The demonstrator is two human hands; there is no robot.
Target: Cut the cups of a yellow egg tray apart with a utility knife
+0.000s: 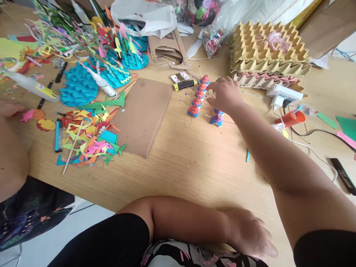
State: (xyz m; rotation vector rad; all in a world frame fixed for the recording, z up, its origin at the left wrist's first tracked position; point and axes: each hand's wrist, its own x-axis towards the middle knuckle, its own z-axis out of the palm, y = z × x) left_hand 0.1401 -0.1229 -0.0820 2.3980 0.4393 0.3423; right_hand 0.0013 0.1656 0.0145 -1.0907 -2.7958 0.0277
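My right hand [226, 93] reaches over the far middle of the table, its thumb and forefinger apart. It is beside a painted egg-carton caterpillar [198, 101] with red tops, blue lower edges and drawn faces; whether a fingertip touches it I cannot tell. Partly under the same hand is a second caterpillar [217, 119], purple and blue, its far part hidden. Thin sticks with coloured tips stick out from both. Near the table's front edge my left hand [250, 230] lies low with fingers stretched to the right, holding nothing visible.
A brown cardboard sheet [144, 115] lies left of the caterpillars, beside colourful paper scraps [91, 142]. Stacked egg trays [267, 48] stand at the back right, near a white power adapter [286, 92] with cables. Glue bottles [104, 83] are at left. Another person's arm [12, 148] is at far left.
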